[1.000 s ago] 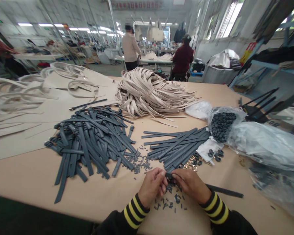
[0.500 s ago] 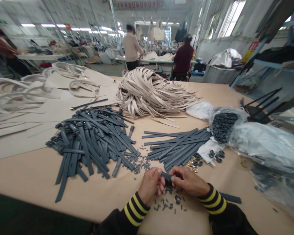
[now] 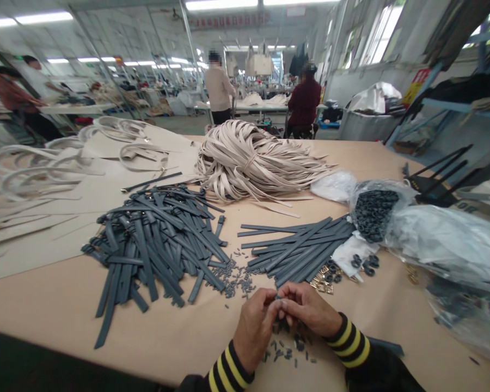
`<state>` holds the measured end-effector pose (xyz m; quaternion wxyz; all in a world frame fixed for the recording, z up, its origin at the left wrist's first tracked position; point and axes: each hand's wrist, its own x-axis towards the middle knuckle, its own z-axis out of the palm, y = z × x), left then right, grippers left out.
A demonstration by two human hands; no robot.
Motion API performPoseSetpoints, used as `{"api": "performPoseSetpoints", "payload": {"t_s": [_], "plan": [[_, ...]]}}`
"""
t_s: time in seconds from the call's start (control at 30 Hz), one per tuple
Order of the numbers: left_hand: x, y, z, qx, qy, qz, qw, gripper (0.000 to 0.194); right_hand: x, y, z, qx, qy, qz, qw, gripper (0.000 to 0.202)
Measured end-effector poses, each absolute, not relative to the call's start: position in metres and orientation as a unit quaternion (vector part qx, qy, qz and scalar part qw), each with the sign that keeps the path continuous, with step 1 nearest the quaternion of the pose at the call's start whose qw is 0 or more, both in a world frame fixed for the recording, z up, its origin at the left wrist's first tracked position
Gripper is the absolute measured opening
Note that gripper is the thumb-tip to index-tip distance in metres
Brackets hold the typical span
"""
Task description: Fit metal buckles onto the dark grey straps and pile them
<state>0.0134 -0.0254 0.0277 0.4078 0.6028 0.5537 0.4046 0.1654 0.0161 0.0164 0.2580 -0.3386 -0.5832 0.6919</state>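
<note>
My left hand [image 3: 255,321] and my right hand [image 3: 308,309] meet fingertip to fingertip low in the centre, both closed around a small dark piece that is mostly hidden by the fingers. Small dark bits [image 3: 283,353] lie on the table just below them. Beyond my hands is a fan of dark flat straps [image 3: 298,247], with gold buckles [image 3: 322,283] and black rings [image 3: 367,264] at its right. A scatter of tiny grey pieces [image 3: 234,277] sits up and left of my hands, beside a big heap of dark straps [image 3: 155,239].
A bundle of beige straps [image 3: 249,158] lies at the table's far side. Beige sheets and loops [image 3: 65,185] cover the left. Plastic bags [image 3: 441,239] fill the right, one holding black rings. Several people stand or work at tables in the background.
My hands have drawn together, and the dark strap piece that showed between them is now mostly covered by fingers. The view has tilted up slightly.
</note>
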Motion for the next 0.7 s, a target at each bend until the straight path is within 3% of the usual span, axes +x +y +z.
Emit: {"api": "performPoseSetpoints", "payload": {"t_s": [0.2,0.3,0.4,0.53,0.7], "plan": [[0.01,-0.022,0.025,0.653,0.559,0.37,0.352,0.022,0.166,0.014,0.017,-0.32,-0.588,0.709,0.222,0.016],[0.0,-0.009,0.025,0.698,0.569,0.387,0.199,0.022,0.183,0.021,0.031,-0.37,-0.66,0.618,0.214,0.003],[-0.005,0.006,0.029,0.722,0.575,0.382,0.036,0.031,0.218,0.033,0.048,-0.46,-0.681,0.508,0.259,0.004],[0.013,0.015,0.04,0.818,0.479,0.301,0.103,0.022,0.27,0.045,0.052,-0.543,-0.654,0.424,0.313,0.02],[0.071,0.025,0.042,0.871,0.427,0.179,0.168,0.017,0.296,0.052,0.032,-0.589,-0.612,0.38,0.366,0.024]]}}
